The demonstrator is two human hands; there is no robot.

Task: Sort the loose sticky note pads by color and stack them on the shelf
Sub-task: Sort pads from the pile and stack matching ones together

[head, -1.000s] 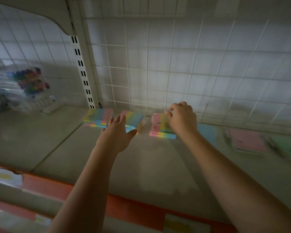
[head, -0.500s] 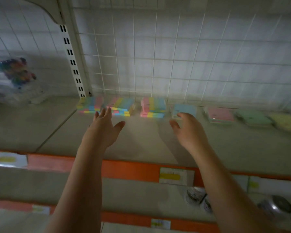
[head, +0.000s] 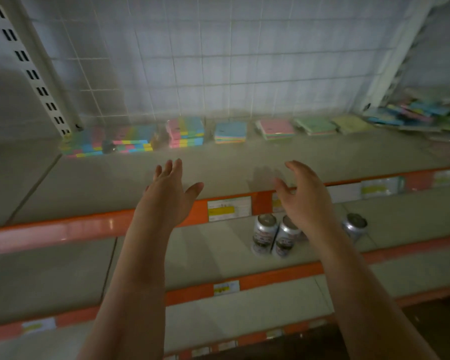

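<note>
Hands empty in the head view: left hand [head: 170, 193] flat with fingers spread, right hand [head: 303, 196] loosely cupped, both over the front of the shelf [head: 218, 165], touching nothing. Sticky note pads [head: 185, 132] stand in a row along the back against the wire grid [head: 218, 61]; a loose pile [head: 416, 114] lies far right. Cans [head: 273, 237] sit one shelf down.

Multicolour striped pads [head: 185, 132]; pink pad [head: 277, 128]; orange shelf edge [head: 102, 224]; silver cans [head: 264, 237].
</note>
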